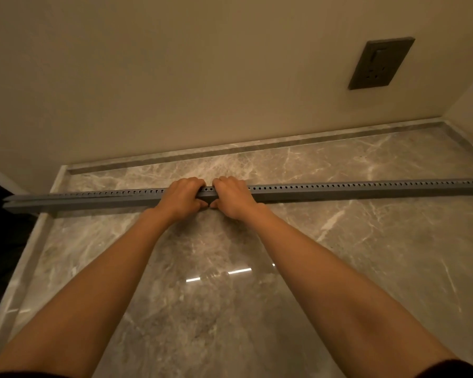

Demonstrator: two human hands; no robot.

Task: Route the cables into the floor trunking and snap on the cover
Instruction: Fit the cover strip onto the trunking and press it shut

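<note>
- Right now a long grey trunking point(339, 190) is lying across the marble floor point(366, 241), running from the left edge of view to the right edge, roughly parallel to the wall point(175, 77) and well apart from the skirting strip point(257, 145) at the wall's foot
- Both bare hands are sitting on the trunking near its middle, side by side and almost touching; the left hand point(182, 196) is gripping it with fingers curled over the far top edge and the thumb pressing on the near face; the right hand point(231, 196) is grasping it in the same way, fingers over the top, thumb on the near side
- A row of small holes is showing along the top far edge of the trunking on both sides of the hands; its left end is sitting at the edge of the floor, next to a dark area
- Whether the cover is on, or whether any cables are inside, I cannot tell
- A dark wall socket point(380, 62) is sitting on the wall up to the right, well apart from the hands; both forearms are reaching forward from the bottom of the view
</note>
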